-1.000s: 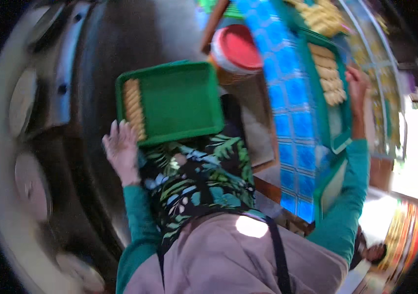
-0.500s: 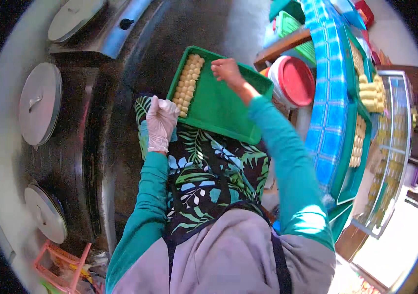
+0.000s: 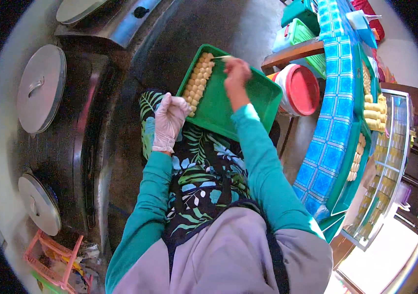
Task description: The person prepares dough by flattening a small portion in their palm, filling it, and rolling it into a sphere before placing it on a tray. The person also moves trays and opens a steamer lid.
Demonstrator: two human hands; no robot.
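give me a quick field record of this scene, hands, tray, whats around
left hand: gloved, at the near left edge of the green tray
right hand: bare, over the tray's far side, pinching a small pale piece
tray contents: rows of pale yellow pieces along its left side
right of tray: red-lidded bucket, blue tiled counter
left: round metal lids

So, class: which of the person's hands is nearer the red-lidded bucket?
Right. The right hand is over the green tray, just left of the red-lidded bucket; the gloved left hand holds the tray's far corner.
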